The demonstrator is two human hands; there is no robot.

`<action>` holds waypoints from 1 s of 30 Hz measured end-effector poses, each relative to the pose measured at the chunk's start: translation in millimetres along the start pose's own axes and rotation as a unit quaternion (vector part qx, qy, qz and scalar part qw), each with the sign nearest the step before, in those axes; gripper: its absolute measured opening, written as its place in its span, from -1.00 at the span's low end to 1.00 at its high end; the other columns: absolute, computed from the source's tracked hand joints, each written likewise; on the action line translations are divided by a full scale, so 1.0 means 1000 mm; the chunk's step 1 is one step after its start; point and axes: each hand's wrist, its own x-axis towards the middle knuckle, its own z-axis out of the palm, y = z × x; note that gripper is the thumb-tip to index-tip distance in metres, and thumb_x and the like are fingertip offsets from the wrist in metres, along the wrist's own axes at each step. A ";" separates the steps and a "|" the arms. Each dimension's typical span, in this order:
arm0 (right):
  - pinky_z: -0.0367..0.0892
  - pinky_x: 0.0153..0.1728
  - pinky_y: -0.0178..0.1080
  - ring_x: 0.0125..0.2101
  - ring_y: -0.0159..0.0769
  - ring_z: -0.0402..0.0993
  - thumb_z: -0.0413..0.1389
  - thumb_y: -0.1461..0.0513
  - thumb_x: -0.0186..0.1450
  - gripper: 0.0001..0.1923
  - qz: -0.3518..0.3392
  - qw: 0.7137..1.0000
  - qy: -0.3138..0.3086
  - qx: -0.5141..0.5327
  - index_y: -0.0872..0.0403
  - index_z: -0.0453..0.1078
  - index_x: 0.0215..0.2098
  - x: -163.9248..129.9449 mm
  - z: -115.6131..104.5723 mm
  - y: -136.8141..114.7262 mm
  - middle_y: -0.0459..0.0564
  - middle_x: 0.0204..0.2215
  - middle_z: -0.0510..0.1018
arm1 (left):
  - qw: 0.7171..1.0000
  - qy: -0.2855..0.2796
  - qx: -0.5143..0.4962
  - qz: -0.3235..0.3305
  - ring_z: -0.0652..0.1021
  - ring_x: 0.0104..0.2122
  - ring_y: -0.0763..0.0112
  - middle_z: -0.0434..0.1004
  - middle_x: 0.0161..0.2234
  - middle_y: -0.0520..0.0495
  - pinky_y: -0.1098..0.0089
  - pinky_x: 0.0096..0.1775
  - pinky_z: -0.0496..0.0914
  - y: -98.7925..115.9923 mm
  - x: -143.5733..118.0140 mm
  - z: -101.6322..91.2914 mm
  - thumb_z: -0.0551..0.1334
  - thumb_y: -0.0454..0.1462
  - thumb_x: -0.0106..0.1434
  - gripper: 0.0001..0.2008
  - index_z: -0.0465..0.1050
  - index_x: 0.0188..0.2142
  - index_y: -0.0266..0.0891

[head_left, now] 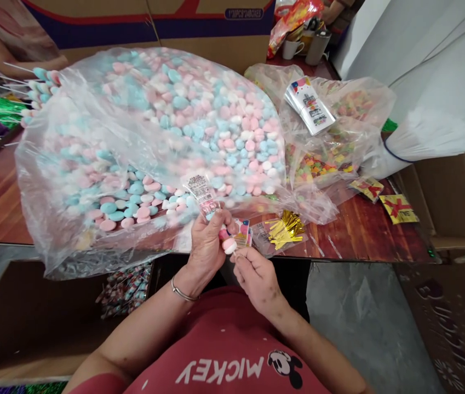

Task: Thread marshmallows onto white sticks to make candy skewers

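Observation:
My left hand (207, 241) is closed around a small clear printed bag (200, 190), whose upper end sticks out past the thumb. A marshmallow skewer (229, 245) lies partly in the bag, with pink and white pieces showing at the near end. Its stick is pinched between the fingertips of my right hand (259, 273). A colourful printed part (242, 230) shows just beyond the fingers. Behind my hands a large clear sack (142, 142) of pink, blue and white marshmallows (136, 189) lies on the table. Gold twist ties (285, 229) are spread on plastic right of my hands.
A stack of printed bags (310, 106) rests on sacks of colourful gummies (322, 161). White sticks (425, 134) fill a container at the right. Yellow packets (399, 209) lie near the table's right edge. An open carton (18, 323) holds wrapped skewers (125, 290). Another person's arm (10, 54) shows upper left.

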 end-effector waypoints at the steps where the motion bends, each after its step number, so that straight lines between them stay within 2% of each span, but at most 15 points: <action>1: -0.01 -0.71 -0.41 -0.72 -0.51 0.00 -0.05 0.11 0.33 -0.78 0.053 0.995 -0.014 0.084 0.05 0.29 -0.38 0.002 0.003 -0.003 -0.26 -0.71 0.17 | 1.000 -0.012 0.002 -0.015 0.37 -0.64 0.59 0.36 -0.60 0.13 0.55 -0.59 0.28 -0.003 -0.004 0.000 0.44 -0.15 0.08 -0.70 0.39 -0.38 -0.25; 2: -0.08 -0.73 -0.41 -0.73 -0.52 -0.06 -0.02 0.08 0.30 -0.78 0.090 0.985 -0.016 0.149 0.05 0.27 -0.39 0.003 0.005 -0.005 -0.29 -0.71 0.13 | 0.999 -0.021 0.004 -0.027 0.38 -0.63 0.59 0.36 -0.60 0.13 0.56 -0.59 0.29 -0.004 -0.008 0.000 0.42 -0.14 0.10 -0.72 0.40 -0.38 -0.25; 4: -0.13 -0.73 -0.42 -0.72 -0.54 -0.10 0.04 0.04 0.26 -0.75 0.109 0.972 -0.002 0.208 0.04 0.23 -0.43 0.006 0.008 -0.009 -0.31 -0.70 0.11 | 0.998 -0.030 0.012 -0.046 0.44 -0.60 0.56 0.41 -0.58 0.11 0.53 -0.52 0.37 -0.006 -0.014 -0.002 0.43 -0.15 0.09 -0.73 0.43 -0.36 -0.24; 8: -0.01 -0.67 -0.42 -0.68 -0.54 0.03 0.04 0.07 0.30 -0.73 0.014 0.995 0.013 0.103 0.05 0.23 -0.48 0.009 0.000 -0.007 -0.24 -0.66 0.22 | 0.996 -0.042 0.045 -0.062 0.60 -0.39 0.35 0.61 -0.39 -0.04 0.35 -0.28 0.51 0.008 -0.009 -0.009 0.51 -0.10 -0.07 -0.58 0.50 -0.27 -0.24; 11: 0.00 -0.65 -0.42 -0.67 -0.54 0.05 -0.02 0.11 0.36 -0.73 -0.015 0.999 -0.008 0.034 0.05 0.25 -0.46 0.008 -0.007 -0.004 -0.22 -0.63 0.25 | 0.998 -0.034 0.045 -0.025 0.64 -0.27 0.22 0.65 -0.28 -0.15 0.27 -0.21 0.53 0.027 0.007 -0.011 0.52 0.03 -0.17 -0.43 0.51 -0.25 -0.26; 14: 0.02 -0.66 -0.41 -0.70 -0.54 0.07 -0.07 0.10 0.38 -0.73 -0.005 0.999 -0.044 0.017 0.04 0.23 -0.43 0.007 -0.008 -0.005 -0.22 -0.61 0.27 | 0.999 -0.009 0.041 0.005 0.62 -0.44 0.32 0.61 -0.42 -0.04 0.33 -0.35 0.52 0.040 0.021 -0.009 0.53 -0.04 -0.16 -0.48 0.50 -0.27 -0.27; 17: 0.16 -0.56 -0.40 -0.62 -0.49 0.20 -0.05 0.14 0.35 -0.81 -0.029 0.995 -0.069 -0.061 0.05 0.29 -0.34 0.005 -0.011 -0.011 -0.18 -0.55 0.34 | 0.999 0.021 0.032 0.014 0.49 -0.63 0.49 0.45 -0.60 0.13 0.45 -0.53 0.42 0.045 0.028 -0.006 0.52 -0.18 -0.09 -0.62 0.46 -0.32 -0.27; 19: 0.18 -0.49 -0.40 -0.56 -0.47 0.23 -0.04 0.15 0.35 -0.80 -0.060 0.986 -0.053 -0.148 0.06 0.32 -0.35 0.001 -0.014 -0.013 -0.17 -0.55 0.34 | 0.999 0.038 0.018 0.019 0.45 -0.64 0.54 0.39 -0.63 0.15 0.49 -0.57 0.37 0.045 0.029 -0.005 0.50 -0.23 -0.07 -0.66 0.44 -0.36 -0.27; 22: 0.13 -0.50 -0.38 -0.57 -0.45 0.19 -0.09 0.16 0.37 -0.73 -0.095 0.968 -0.006 -0.232 0.07 0.36 -0.37 -0.002 -0.016 -0.013 -0.16 -0.60 0.30 | 0.999 0.045 0.006 0.019 0.38 -0.68 0.60 0.34 -0.64 0.17 0.54 -0.62 0.29 0.041 0.026 -0.002 0.49 -0.22 -0.05 -0.69 0.42 -0.41 -0.27; 26: 0.10 -0.53 -0.36 -0.60 -0.43 0.16 -0.10 0.16 0.37 -0.73 -0.120 0.962 0.020 -0.245 0.05 0.34 -0.41 0.002 -0.008 -0.009 -0.15 -0.62 0.27 | 1.000 0.013 -0.009 -0.011 0.29 -0.71 0.65 0.24 -0.67 0.20 0.56 -0.66 0.21 0.028 0.012 0.005 0.50 -0.17 -0.05 -0.66 0.40 -0.43 -0.26; 30: 0.06 -0.57 -0.36 -0.62 -0.44 0.07 -0.10 0.14 0.37 -0.70 -0.097 0.975 0.018 -0.197 0.03 0.22 -0.50 0.006 -0.001 -0.009 -0.19 -0.66 0.16 | 0.999 -0.015 -0.028 -0.037 0.30 -0.69 0.64 0.25 -0.65 0.20 0.55 -0.63 0.24 0.018 0.000 0.006 0.49 -0.20 -0.02 -0.66 0.39 -0.36 -0.24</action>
